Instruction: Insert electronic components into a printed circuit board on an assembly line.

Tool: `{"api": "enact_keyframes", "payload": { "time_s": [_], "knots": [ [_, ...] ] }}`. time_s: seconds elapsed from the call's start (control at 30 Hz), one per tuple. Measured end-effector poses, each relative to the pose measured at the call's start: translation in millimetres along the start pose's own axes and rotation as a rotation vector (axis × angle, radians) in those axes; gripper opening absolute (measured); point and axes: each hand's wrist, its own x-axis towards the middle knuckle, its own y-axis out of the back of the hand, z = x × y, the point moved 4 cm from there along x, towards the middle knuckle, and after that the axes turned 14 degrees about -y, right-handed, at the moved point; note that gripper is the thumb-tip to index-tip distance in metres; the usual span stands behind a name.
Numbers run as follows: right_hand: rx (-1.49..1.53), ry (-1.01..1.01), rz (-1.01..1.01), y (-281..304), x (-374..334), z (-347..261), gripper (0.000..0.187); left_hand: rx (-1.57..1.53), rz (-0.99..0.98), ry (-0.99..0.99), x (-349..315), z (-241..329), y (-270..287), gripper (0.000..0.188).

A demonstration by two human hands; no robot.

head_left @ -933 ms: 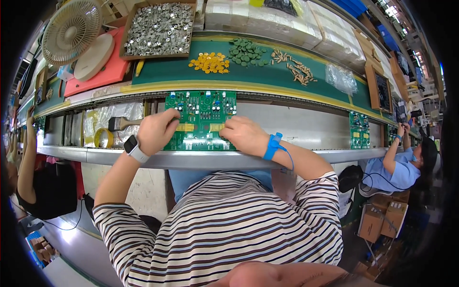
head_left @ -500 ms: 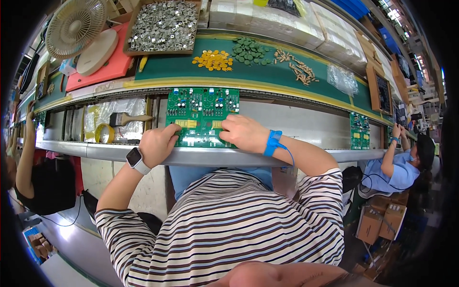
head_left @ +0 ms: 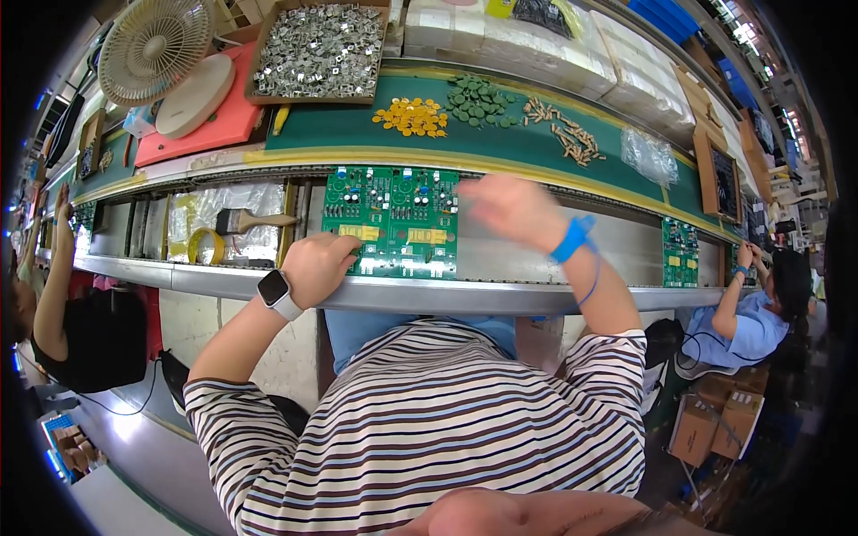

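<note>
A green circuit board [head_left: 389,210] with two matching halves lies across the rails in front of me. Each half carries a yellow block-shaped part [head_left: 427,236] and small upright components. At the board's lower left corner, my left hand [head_left: 315,266] has its fingers curled onto the edge, close to the left yellow part. My right hand [head_left: 514,210], with a blue wrist strap, is raised just off the board's right edge. Motion smears its fingers, so whether they hold anything is hidden.
On the green bench behind lie yellow discs [head_left: 411,118], green discs [head_left: 480,101], tan cylindrical parts [head_left: 574,143] and a carton of metal parts [head_left: 317,55]. A brush [head_left: 255,221] and tape roll [head_left: 207,247] sit left. Another board [head_left: 679,253] is right, near a co-worker [head_left: 742,304].
My right hand has left the lower right of the board and moved up and right, uncovering the right yellow part. My left hand stays at the lower left corner.
</note>
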Motion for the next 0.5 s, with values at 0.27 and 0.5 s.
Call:
{"api": "enact_keyframes", "payload": {
  "time_s": [0.27, 0.5],
  "knots": [
    [-0.463, -0.84, 0.372, 52, -31, 208, 0.028, 0.007, -0.085, -0.007, 3, -3, -2, 0.014],
    [-0.467, -0.737, 0.396, 55, -23, 198, 0.016, 0.022, -0.119, -0.048, 6, -4, -1, 0.011]
  ]
}}
